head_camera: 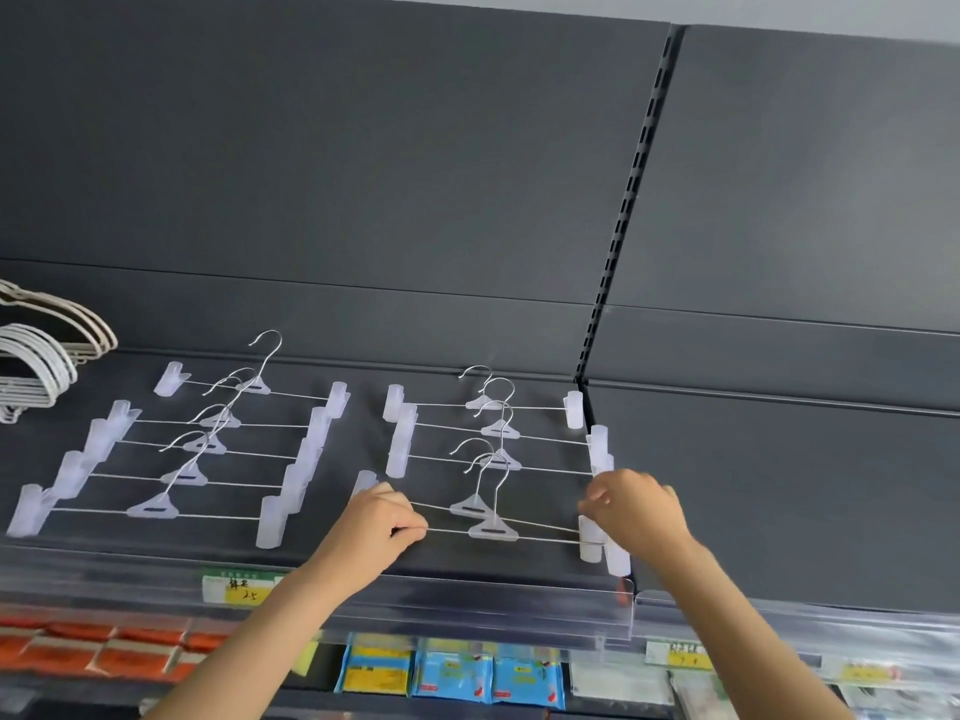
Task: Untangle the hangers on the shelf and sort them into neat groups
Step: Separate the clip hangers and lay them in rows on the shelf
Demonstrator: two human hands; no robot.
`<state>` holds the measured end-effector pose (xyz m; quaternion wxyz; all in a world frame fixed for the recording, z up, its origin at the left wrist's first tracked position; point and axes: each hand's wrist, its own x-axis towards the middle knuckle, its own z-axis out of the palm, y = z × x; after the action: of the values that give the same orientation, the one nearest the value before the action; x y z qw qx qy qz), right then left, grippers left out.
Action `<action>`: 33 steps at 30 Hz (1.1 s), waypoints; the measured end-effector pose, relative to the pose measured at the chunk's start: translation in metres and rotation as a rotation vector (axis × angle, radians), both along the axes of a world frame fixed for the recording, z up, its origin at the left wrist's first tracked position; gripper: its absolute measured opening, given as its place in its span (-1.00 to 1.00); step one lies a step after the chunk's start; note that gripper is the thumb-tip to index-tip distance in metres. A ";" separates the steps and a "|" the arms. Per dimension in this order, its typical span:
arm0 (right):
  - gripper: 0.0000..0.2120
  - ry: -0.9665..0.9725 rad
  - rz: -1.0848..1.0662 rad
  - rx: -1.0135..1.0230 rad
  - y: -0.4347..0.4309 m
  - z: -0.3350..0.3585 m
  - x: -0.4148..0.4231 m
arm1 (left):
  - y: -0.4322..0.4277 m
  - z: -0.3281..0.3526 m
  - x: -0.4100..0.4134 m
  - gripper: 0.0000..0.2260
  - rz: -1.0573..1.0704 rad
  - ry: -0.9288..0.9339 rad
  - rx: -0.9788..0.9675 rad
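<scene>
On the dark grey shelf (753,491) lie two rows of clear-clip wire hangers. The left row (192,449) holds several, laid one below another. The right row (496,439) also holds several. My left hand (382,527) pinches the left end of the nearest hanger (492,528) in the right row. My right hand (636,504) grips its right end by the clear clips. A stack of white wire hangers (36,366) sits at the far left of the shelf.
A clear plastic rail with a yellow price tag (241,589) runs along the shelf's front edge. Below hang blue and yellow packets (452,672) and orange packets (93,646). A slotted upright (631,200) splits the back panel; bare shelf lies to its right.
</scene>
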<state>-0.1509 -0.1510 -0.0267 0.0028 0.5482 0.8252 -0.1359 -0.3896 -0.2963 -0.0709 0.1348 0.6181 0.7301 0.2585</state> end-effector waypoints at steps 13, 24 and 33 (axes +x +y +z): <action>-0.89 0.247 -0.020 -0.303 0.006 -0.004 0.004 | 0.020 0.019 0.013 -0.78 -0.124 0.252 -0.115; -0.81 0.451 -0.119 -0.297 0.020 0.004 0.017 | 0.013 0.006 0.006 -0.87 -0.116 0.232 0.090; -0.75 0.492 -0.139 -0.418 0.038 -0.006 0.034 | 0.015 -0.011 -0.007 -0.83 -0.059 0.332 0.018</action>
<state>-0.1167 -0.1128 -0.0331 -0.0937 0.5413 0.7162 -0.4305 -0.3967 -0.2810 -0.0818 0.0144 0.6747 0.7214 0.1554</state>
